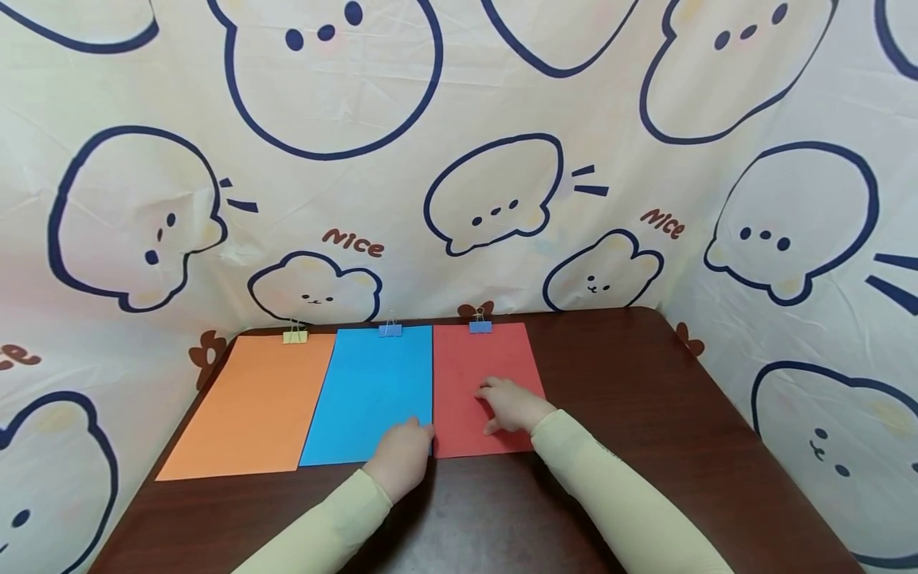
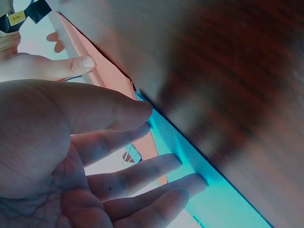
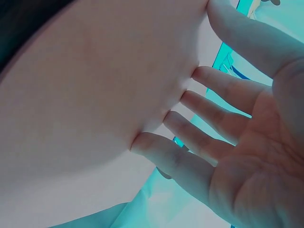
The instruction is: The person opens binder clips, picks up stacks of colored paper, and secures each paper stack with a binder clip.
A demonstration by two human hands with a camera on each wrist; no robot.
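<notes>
In the head view, my left hand (image 1: 402, 456) is at the lower right corner of the blue sheet (image 1: 376, 391). Seen from the left wrist, its fingertips (image 2: 172, 160) touch the blue surface, with the thumb near the sheet's corner. My right hand (image 1: 515, 405) is over the red sheet (image 1: 473, 359), which lies directly right of the blue one. Its fingers are spread and their tips (image 3: 142, 141) rest on the paper, as the right wrist view shows. A blue binder clip (image 1: 390, 330) grips the blue sheet's top edge, and another blue clip (image 1: 480, 327) the red sheet's.
An orange sheet (image 1: 251, 406) with a yellow binder clip (image 1: 295, 337) lies at the left, its right edge along the blue sheet. All three lie on a dark brown table (image 1: 617, 375). A patterned cloth (image 1: 502, 104) rises behind the table and along both sides.
</notes>
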